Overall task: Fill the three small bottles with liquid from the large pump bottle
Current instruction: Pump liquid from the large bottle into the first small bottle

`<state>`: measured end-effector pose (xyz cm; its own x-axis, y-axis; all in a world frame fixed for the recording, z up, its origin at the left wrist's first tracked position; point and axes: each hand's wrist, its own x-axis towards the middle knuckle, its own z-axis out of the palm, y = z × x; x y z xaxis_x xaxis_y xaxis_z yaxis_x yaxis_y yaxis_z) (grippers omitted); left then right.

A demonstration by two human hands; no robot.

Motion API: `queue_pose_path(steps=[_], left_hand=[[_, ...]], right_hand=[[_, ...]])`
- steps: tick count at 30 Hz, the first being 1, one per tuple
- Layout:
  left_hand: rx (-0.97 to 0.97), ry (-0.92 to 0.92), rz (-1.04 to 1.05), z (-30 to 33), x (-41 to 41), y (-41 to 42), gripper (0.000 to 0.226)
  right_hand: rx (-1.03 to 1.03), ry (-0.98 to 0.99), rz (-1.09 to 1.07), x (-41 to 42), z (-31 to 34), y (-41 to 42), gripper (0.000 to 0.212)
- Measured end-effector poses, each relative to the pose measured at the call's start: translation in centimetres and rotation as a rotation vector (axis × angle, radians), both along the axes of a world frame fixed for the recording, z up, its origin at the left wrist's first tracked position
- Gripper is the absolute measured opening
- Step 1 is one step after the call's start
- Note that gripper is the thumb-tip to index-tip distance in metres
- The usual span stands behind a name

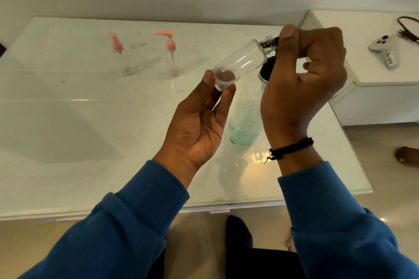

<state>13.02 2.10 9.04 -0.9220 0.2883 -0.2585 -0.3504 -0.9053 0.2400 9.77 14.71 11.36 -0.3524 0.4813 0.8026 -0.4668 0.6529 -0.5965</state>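
The left hand [199,120] pinches the base of a small clear bottle [238,64] between thumb and fingertips, holding it tilted in the air with its threaded neck up and to the right. The right hand [303,79] is curled at that neck, thumb and fingers closed around something dark; whether that is the bottle's cap or the pump spout is hidden. Just below stands the large pump bottle [246,118] on the white table [90,131], with a low level of blue liquid. 2 more small bottles, one with a pink spray top [120,55] and one with a pink pump top [171,54], stand well apart at the back, looking empty.

The main risk is spillage: the held bottle is steeply tilted with a narrow mouth, so liquid could miss or run back out. The light pinch at the slick base could slip under pressing force. The right wrist is near the big bottle and could knock it over.
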Motion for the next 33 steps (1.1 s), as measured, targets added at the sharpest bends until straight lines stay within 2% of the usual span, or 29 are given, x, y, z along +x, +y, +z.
queue_pose_path(steps=[3,25,33], left_hand=[[0.02,-0.011,0.0,-0.1,0.1,0.0,0.05],[0.016,-0.025,0.003,-0.1,0.2,0.0,0.057],[0.013,-0.016,-0.001,0.2,0.1,0.1,0.045]], right_hand=[[0.008,0.023,0.014,0.2,-0.6,-0.2,0.026],[-0.001,0.021,0.046,0.3,-0.9,0.0,0.026],[-0.005,0.006,0.03,0.0,-0.2,0.2,0.029]])
